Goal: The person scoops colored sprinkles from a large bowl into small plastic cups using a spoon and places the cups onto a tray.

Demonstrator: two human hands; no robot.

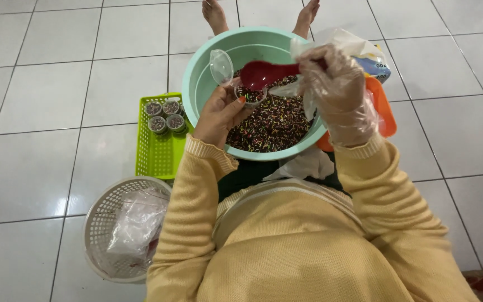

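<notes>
My left hand [219,116] holds a small clear plastic cup [249,95] with its hinged lid [221,66] flipped open, over a mint-green bowl [202,84] of dark multicoloured sprinkles [272,126]. My right hand [336,92], in a loose clear plastic glove, grips a red spoon [264,72] whose head sits over the cup's mouth. The cup looks partly filled with sprinkles. The bowl rests between my legs on the floor.
A lime-green tray [155,154] left of the bowl holds several filled, lidded cups [165,115]. A white round basket [104,229] with a plastic bag lies at the lower left. An orange container [384,109] and a plastic bag sit right of the bowl. White tiled floor all around.
</notes>
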